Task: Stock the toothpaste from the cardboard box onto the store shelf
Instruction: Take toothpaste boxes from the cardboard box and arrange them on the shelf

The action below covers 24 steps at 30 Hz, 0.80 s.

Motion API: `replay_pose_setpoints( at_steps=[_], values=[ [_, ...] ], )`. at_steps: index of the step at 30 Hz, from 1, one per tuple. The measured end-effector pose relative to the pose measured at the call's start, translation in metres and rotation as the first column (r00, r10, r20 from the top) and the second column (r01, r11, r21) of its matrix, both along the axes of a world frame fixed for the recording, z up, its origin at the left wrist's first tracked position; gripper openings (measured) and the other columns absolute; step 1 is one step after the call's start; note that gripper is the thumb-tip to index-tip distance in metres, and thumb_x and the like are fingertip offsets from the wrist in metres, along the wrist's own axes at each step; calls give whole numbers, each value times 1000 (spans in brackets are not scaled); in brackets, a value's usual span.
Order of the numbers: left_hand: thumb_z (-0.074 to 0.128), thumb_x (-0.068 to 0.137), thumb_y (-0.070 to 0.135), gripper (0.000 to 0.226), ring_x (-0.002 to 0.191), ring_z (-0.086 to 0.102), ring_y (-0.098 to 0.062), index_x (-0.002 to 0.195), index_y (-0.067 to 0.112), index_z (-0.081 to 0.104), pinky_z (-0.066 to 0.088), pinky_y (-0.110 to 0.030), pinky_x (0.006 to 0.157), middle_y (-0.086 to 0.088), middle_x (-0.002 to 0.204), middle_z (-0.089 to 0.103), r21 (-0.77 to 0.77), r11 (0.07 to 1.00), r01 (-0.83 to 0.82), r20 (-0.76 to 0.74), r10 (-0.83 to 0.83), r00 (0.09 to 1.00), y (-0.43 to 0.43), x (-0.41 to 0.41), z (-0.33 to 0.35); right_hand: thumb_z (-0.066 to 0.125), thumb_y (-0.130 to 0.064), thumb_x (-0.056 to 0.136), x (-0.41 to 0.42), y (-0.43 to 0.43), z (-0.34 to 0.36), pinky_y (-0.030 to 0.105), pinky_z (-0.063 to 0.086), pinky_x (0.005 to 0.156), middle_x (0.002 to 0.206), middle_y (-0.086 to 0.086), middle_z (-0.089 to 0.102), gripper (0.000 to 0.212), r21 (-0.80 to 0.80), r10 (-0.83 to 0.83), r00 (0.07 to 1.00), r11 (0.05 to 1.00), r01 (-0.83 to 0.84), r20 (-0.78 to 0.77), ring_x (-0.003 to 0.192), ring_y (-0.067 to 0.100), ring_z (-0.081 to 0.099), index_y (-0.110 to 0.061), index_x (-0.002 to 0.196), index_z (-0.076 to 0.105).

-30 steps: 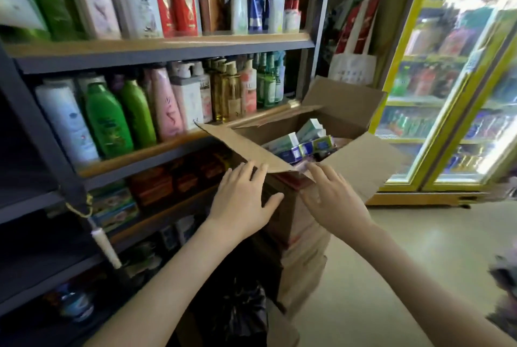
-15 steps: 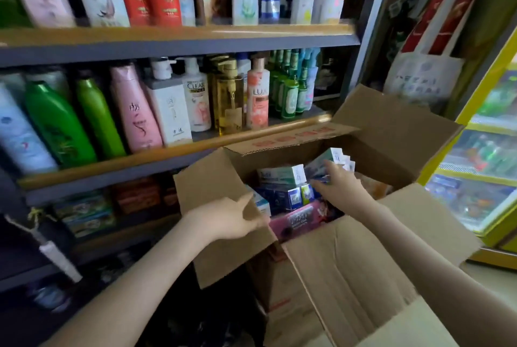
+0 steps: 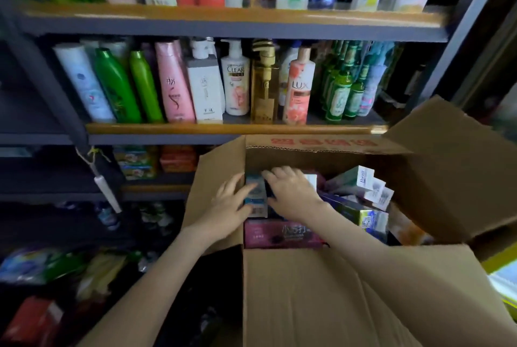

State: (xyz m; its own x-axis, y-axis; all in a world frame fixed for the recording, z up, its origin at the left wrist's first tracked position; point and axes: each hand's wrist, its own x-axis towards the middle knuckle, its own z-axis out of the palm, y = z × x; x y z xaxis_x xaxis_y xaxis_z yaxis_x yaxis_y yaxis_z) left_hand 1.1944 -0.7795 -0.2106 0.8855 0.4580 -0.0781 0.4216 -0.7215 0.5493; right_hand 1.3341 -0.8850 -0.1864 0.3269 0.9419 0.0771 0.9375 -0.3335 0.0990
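Note:
An open cardboard box [image 3: 321,150] stands in front of the store shelf [image 3: 156,188], holding several toothpaste cartons. My left hand [image 3: 229,208] and my right hand [image 3: 292,195] are both inside it at the left end. Between them stands a blue toothpaste carton [image 3: 255,197]. My left fingers and thumb pinch its left side. My right fingers curl over its far end, with the thumb against its right edge. A pink carton [image 3: 279,234] lies just below my hands. White and green cartons [image 3: 361,181] are stacked to the right.
Green and red cartons [image 3: 137,163] sit on the low shelf left of the box. Shampoo bottles [image 3: 173,86] fill the shelf above it. The box's flaps spread out: left [image 3: 212,167], right [image 3: 453,167] and near [image 3: 321,299]. Packets [image 3: 42,265] lie low on the left.
My left hand left the left flap and went into the box. My right hand moved left from the white cartons, and both hands now meet at the blue carton. The view came closer.

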Motion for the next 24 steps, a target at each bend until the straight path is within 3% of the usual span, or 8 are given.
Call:
replay_pose_setpoints(
  at_steps=[2,4,10,15,18,22,24],
  values=[
    [38,102,22,45,145,-3,-15,146,27,31,9,-36,115,10,160,-3,-55,998,5,55,-2,999,2,-1,-6,51,-27,93,-17,15,-12,37,37,97,133,12,48,49,-115,18,999,993,-21,-30,121,30,47,-7,136,36],
    [38,101,18,45,146,-1,-16,144,26,30,9,-36,115,9,158,1,-75,997,0,88,7,996,2,0,-7,48,-29,95,-25,26,-24,38,42,93,136,13,47,50,-193,-84,988,979,58,-129,121,30,50,-6,137,33],
    [42,98,11,53,144,4,-13,146,22,24,6,-25,111,4,158,7,-50,999,20,148,-13,989,7,-1,-12,40,-20,99,-30,46,-38,43,43,92,144,16,37,53,-293,-221,942,945,144,-253,125,36,49,-12,148,20],
    [42,97,9,54,144,4,-12,146,20,23,5,-23,108,3,158,8,-70,997,31,162,-20,987,8,1,-14,48,-28,96,-25,52,-40,46,40,95,145,14,34,54,-315,-276,877,937,154,-392,127,40,41,-16,145,30],
    [41,97,9,55,144,3,-14,147,20,21,6,-27,110,2,158,6,-65,997,40,145,-30,989,7,2,-11,47,-26,94,-27,48,-32,42,35,101,146,13,31,51,-246,-334,843,937,248,-423,128,39,36,-20,143,35],
    [43,97,17,61,145,2,-16,149,19,12,4,-29,114,3,157,5,-62,996,59,86,-53,995,9,-1,-2,48,-34,90,-21,39,2,39,37,96,132,12,47,43,1,-316,847,937,350,-428,120,38,43,-17,129,52],
    [50,96,24,65,144,8,-22,149,19,14,12,-33,116,1,156,12,-15,999,45,61,-44,997,10,-1,6,49,-36,88,-15,26,27,40,42,89,118,17,57,37,136,-279,787,900,414,-550,111,39,51,-10,113,59]
  ],
)
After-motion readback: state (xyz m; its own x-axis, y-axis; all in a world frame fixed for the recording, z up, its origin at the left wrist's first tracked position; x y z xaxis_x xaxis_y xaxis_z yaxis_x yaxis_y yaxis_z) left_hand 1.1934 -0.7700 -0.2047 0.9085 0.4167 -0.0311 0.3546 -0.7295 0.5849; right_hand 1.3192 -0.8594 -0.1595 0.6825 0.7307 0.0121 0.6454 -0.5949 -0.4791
